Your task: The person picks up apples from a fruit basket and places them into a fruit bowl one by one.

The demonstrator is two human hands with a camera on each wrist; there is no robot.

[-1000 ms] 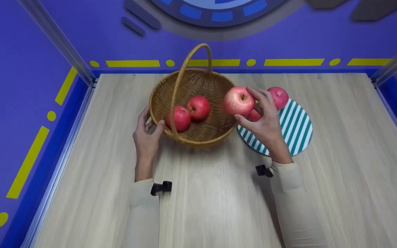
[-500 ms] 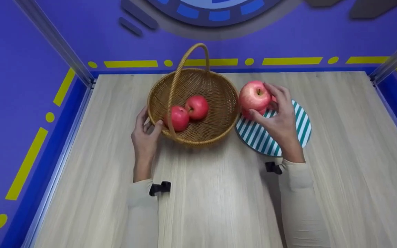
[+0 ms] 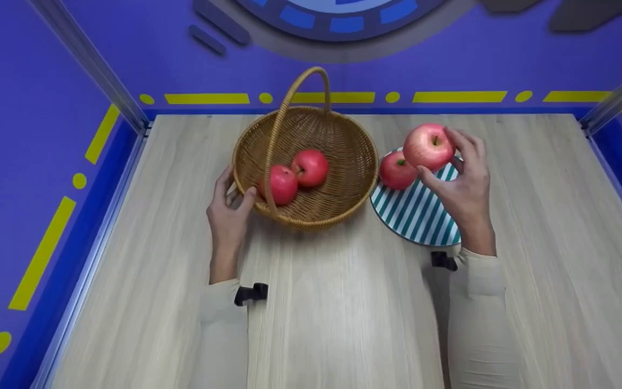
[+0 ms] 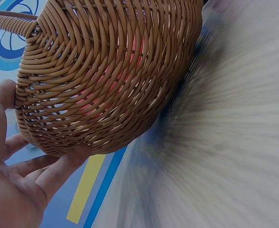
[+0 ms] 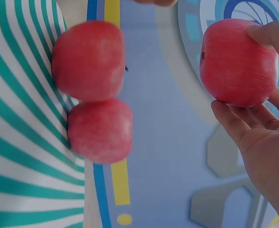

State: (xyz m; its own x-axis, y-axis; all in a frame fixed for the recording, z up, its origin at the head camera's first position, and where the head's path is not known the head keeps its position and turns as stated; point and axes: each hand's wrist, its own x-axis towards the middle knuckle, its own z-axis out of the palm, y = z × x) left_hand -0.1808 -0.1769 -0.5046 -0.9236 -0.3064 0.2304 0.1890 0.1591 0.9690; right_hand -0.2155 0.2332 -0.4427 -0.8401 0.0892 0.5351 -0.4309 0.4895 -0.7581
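Red apple (image 3: 428, 147) was held aloft beside a wicker basket (image 3: 346, 143)

The right hand (image 3: 466, 186) gripped the apple between thumb and fingers, parted just to the fruit's width. From the head view it overlapped the far edge of a striped round mat (image 3: 416, 219), green and white, which lay toward the far edge of the wood-grain bench (image 3: 332, 313), right of the middle. A second apple (image 3: 396, 173) sat at the mat's far left, just beside the basket; the right wrist view showed a third apple (image 5: 100, 133) touching it.

Left of the mat stood the basket, its handle (image 3: 288, 101) arching overhead. Inside, a fourth apple (image 3: 310, 168) touched a fifth apple (image 3: 283, 186), nearer the left rim. The left hand (image 3: 228, 212) held the basket's near left side, thumb at the rim, fingers against the outer weave.
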